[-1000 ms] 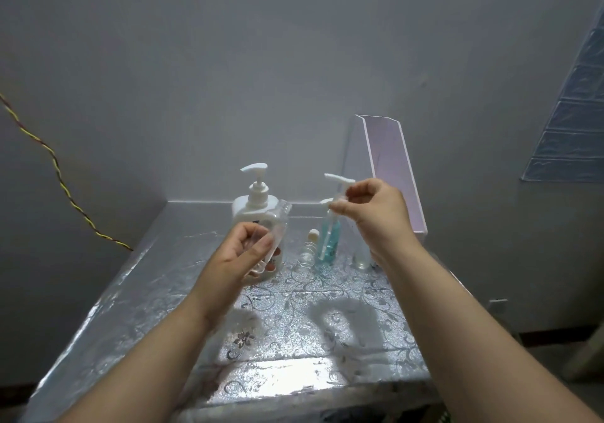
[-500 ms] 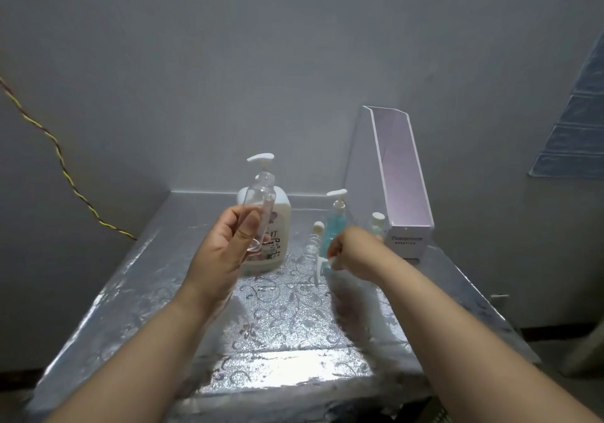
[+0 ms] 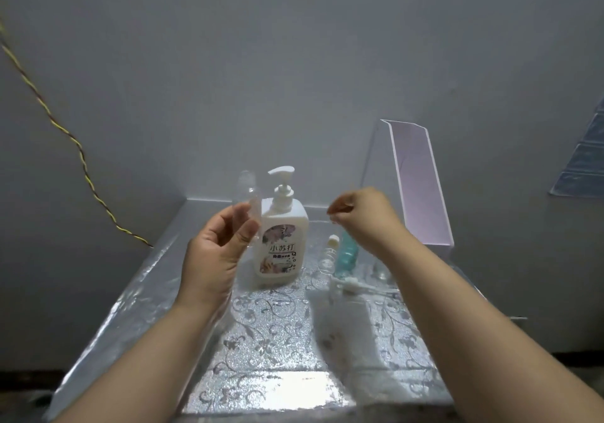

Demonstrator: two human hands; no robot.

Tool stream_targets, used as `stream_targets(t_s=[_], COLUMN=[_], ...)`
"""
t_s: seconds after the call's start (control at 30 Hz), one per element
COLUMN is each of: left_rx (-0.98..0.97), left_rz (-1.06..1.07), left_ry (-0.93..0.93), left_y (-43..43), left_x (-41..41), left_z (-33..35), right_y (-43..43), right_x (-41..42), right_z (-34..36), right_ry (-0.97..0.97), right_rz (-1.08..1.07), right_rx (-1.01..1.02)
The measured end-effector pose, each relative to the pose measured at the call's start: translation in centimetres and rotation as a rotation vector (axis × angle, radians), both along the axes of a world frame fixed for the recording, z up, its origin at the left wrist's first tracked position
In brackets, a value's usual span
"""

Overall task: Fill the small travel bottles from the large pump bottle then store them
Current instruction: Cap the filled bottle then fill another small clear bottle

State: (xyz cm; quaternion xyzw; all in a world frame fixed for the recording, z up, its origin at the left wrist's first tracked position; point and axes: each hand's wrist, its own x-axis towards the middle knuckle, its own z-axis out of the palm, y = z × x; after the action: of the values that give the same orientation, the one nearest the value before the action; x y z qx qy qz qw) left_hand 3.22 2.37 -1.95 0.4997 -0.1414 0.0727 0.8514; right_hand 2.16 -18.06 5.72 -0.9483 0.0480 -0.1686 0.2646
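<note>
Left hand (image 3: pixel 215 252): gripping a clear travel bottle (image 3: pixel 247 200), upright, just left of the pump bottle (image 3: pixel 281 236) on the bench (image 3: pixel 274 341)
Right hand (image 3: pixel 362 216): hovering with fingers curled; grip contents too blurred to tell
Hidden: teal bottle (image 3: pixel 347 256) top lying behind the right wrist
Bench: loose pump head (image 3: pixel 349 283) lying flat

Two bare forearms reaching in from below, no sleeves, rings or watch showing, left hand (image 3: pixel 217 252) and right hand (image 3: pixel 364 216) with short, unpainted nails.
</note>
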Motion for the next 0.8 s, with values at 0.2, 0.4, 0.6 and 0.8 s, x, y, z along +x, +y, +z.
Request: stream_targets(t_s=[0.2,0.4,0.6,0.8], left_rx=[0.099,0.305,0.435,0.451], left_rz=[0.149,0.22,0.255,0.281], left_ry=[0.012,-0.063,-0.175,-0.202], left_y=[0.8,0.9,0.6,0.4], left_x=[2.2,4.8,5.3,5.8], left_z=[0.4,0.7,0.6,1.2], right_y=[3.6,5.9,7.6,8.1], right_x=[3.0,6.4,8.6,9.5], right_z=[4.2,6.8,7.7,7.7], right_ry=[-0.159,-0.169,-0.049,0.063], right_rz=[0.032,0.037,0.06,0.099], right_rx=[0.02,-0.04,-0.103,-0.146])
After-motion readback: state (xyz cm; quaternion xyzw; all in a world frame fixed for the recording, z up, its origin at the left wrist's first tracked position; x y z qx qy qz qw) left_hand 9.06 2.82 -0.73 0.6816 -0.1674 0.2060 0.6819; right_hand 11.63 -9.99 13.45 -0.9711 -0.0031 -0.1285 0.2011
